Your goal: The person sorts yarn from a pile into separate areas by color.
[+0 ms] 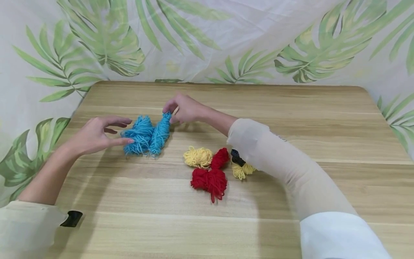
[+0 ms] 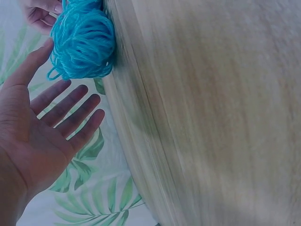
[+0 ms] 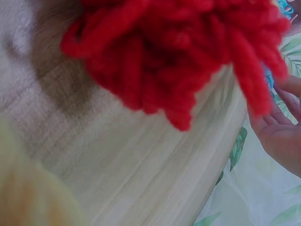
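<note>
Two blue yarn bundles lie side by side on the left half of the table. My right hand (image 1: 185, 108) pinches the far end of the slimmer blue yarn bundle (image 1: 160, 135) between thumb and fingers. At the left, the fuller blue yarn bundle (image 1: 139, 135) has my left hand (image 1: 97, 135) beside it, fingers extended and thumb tip overlapping its near edge. In the left wrist view that hand (image 2: 47, 127) is spread, palm showing, with blue yarn (image 2: 84, 44) just past its fingertips. The right wrist view shows part of the right hand (image 3: 280, 136) at its edge.
Nearer the table's middle lie a yellow yarn bundle (image 1: 198, 157), a small red one (image 1: 220, 158) and a larger red one (image 1: 210, 181). Another yellow bundle (image 1: 240, 171) is partly hidden under the right sleeve (image 1: 284, 162). A leaf-print cloth (image 1: 252, 39) hangs behind the wooden table (image 1: 291, 108).
</note>
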### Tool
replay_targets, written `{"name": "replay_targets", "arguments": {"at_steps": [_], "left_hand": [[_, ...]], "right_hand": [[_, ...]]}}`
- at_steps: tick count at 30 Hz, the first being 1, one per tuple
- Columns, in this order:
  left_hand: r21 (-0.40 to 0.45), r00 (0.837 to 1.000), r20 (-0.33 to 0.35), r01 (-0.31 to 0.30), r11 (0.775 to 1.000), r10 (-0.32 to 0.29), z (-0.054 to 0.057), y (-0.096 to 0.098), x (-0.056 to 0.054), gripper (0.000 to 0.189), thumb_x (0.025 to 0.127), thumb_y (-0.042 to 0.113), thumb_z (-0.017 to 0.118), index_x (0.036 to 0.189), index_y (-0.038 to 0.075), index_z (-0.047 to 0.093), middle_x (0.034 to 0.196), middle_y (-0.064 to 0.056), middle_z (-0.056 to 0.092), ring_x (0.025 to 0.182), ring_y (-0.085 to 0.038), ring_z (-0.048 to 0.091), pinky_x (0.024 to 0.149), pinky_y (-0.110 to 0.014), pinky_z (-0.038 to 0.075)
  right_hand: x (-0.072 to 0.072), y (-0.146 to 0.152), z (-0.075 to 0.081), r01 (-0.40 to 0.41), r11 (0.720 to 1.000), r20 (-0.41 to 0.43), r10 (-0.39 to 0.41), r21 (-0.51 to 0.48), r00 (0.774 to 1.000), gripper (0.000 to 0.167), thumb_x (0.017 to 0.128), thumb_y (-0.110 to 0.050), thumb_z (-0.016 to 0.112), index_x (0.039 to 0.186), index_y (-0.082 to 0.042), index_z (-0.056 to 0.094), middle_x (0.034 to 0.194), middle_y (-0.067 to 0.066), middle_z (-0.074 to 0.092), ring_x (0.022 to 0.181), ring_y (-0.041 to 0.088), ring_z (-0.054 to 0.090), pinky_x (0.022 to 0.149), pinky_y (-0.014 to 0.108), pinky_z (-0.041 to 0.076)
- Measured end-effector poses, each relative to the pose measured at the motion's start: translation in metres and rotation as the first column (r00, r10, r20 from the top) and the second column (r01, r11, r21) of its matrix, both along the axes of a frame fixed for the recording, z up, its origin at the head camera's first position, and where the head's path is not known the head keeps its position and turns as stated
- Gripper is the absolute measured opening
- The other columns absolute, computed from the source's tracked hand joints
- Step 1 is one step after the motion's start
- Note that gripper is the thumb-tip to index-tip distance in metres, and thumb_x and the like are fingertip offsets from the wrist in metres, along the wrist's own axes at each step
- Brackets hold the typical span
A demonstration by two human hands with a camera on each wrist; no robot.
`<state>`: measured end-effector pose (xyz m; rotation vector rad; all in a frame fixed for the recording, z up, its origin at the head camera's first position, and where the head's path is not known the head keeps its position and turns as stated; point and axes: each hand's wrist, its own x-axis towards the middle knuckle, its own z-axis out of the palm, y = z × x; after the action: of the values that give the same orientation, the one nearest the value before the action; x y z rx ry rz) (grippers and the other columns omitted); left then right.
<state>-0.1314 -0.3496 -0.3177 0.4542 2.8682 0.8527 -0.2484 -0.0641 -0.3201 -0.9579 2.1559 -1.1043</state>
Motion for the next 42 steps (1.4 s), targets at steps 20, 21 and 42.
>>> {"name": "replay_targets", "arguments": {"at_steps": [20,21,42], "left_hand": [[0.018,1.0,-0.031,-0.007,1.0,0.007,0.002,0.004,-0.001,0.059,0.085,0.014,0.086,0.136,-0.005,0.063,0.134,-0.027,0.065,0.12,-0.045,0.062,0.092,-0.028,0.056],[0.02,1.0,-0.026,-0.015,1.0,0.016,0.003,0.005,0.0,0.059,0.085,0.014,0.087,0.136,-0.005,0.063,0.134,-0.026,0.065,0.121,-0.044,0.062,0.094,-0.036,0.057],[0.043,0.997,-0.071,-0.014,0.999,0.017,0.005,0.014,-0.004,0.055,0.084,0.012,0.087,0.133,-0.002,0.066,0.132,-0.025,0.066,0.119,-0.043,0.063,0.084,-0.003,0.042]], "right_hand": [[0.005,0.02,0.011,0.005,1.0,-0.047,-0.004,0.018,0.999,0.046,0.095,-0.007,0.073,0.139,0.001,0.061,0.133,0.019,0.064,0.107,0.03,0.07,0.086,0.032,0.058],[0.005,0.021,0.013,0.003,1.0,-0.055,-0.002,0.019,0.998,0.046,0.096,-0.008,0.073,0.139,0.001,0.061,0.134,0.019,0.064,0.107,0.029,0.069,0.087,0.031,0.057],[0.011,0.051,0.021,-0.042,0.999,-0.115,0.04,-0.009,0.993,0.033,0.095,-0.002,0.072,0.126,0.006,0.067,0.128,0.022,0.067,0.118,0.031,0.064,0.096,0.029,0.054]]}}
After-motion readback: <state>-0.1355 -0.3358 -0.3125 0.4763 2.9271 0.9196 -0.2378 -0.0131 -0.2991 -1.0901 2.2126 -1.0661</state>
